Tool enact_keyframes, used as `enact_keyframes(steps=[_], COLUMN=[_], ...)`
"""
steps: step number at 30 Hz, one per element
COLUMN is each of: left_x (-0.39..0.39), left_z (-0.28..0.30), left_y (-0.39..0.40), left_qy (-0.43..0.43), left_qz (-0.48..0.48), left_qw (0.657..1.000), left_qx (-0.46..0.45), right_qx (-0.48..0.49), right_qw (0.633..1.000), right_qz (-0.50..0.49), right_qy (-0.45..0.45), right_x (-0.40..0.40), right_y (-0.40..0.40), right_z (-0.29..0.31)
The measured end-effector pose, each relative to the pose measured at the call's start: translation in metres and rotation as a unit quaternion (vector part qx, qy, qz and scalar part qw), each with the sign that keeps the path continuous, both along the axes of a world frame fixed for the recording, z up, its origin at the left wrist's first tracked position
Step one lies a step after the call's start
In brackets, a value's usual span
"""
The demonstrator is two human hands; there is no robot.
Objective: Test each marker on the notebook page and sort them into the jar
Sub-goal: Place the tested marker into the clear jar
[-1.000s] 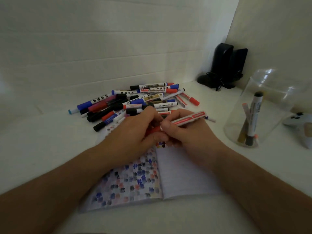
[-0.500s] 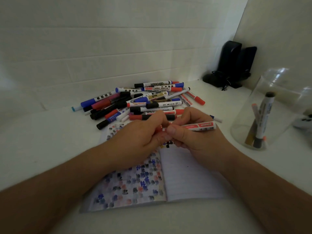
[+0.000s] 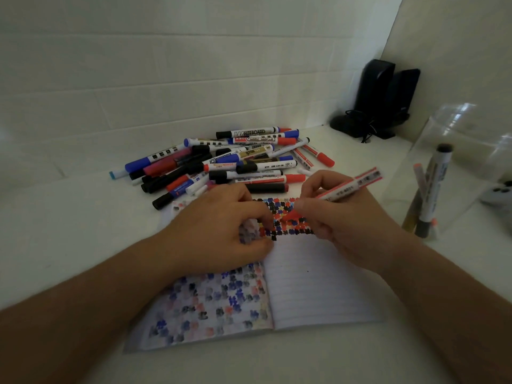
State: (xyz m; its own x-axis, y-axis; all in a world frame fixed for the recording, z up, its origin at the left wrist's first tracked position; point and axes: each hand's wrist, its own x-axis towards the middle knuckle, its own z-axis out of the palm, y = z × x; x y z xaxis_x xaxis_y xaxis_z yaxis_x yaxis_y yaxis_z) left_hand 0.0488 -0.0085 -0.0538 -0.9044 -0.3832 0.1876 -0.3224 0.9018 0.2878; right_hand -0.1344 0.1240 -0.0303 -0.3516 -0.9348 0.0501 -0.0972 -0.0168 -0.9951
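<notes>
1. While a person's right hand (image 3: 340,217) pinches a white marker with red bands (image 3: 350,187) over the open lined notebook (image 3: 318,295), the left hand (image 3: 221,231) curls its fingers, seemingly around a red cap (image 3: 291,216); that grip is unclear.
2. Done: three or so markers stand in the clear plastic jar (image 3: 454,173) at right, and coloured test blots fill much of the pages.
3. Left: a large pile of mixed markers (image 3: 227,162) lies beyond the notebook, likely untested.

Right hand (image 3: 340,217) grips a red marker (image 3: 349,188) over the notebook (image 3: 313,286). Left hand (image 3: 219,231) holds its cap (image 3: 291,216). Jar (image 3: 454,173) at the desk's right edge.
</notes>
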Motion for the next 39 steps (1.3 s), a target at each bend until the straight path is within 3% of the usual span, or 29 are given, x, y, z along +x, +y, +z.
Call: enact_keyframes(steps=[5, 7, 33, 39], left_x=[0.001, 0.001, -0.002, -0.003], left_z=[0.003, 0.004, 0.006, 0.007], left_y=[0.000, -0.001, -0.001, 0.001], left_qy=[-0.027, -0.034, -0.043, -0.048], left_qz=[0.012, 0.014, 0.039, 0.042], left_qw=[0.999, 0.998, 0.995, 0.994], left_qx=[0.038, 0.049, 0.084, 0.085], right_qx=[0.040, 0.054, 0.096, 0.092], right_qw=[0.981, 0.973, 0.951, 0.962], right_qz=[-0.062, -0.082, -0.111, -0.107], right_qy=[0.182, 0.207, 0.272, 0.234], right_x=[0.006, 0.008, 0.012, 0.009], right_y=[-0.005, -0.006, -0.010, -0.009], right_z=[-0.010, -0.012, -0.017, -0.018])
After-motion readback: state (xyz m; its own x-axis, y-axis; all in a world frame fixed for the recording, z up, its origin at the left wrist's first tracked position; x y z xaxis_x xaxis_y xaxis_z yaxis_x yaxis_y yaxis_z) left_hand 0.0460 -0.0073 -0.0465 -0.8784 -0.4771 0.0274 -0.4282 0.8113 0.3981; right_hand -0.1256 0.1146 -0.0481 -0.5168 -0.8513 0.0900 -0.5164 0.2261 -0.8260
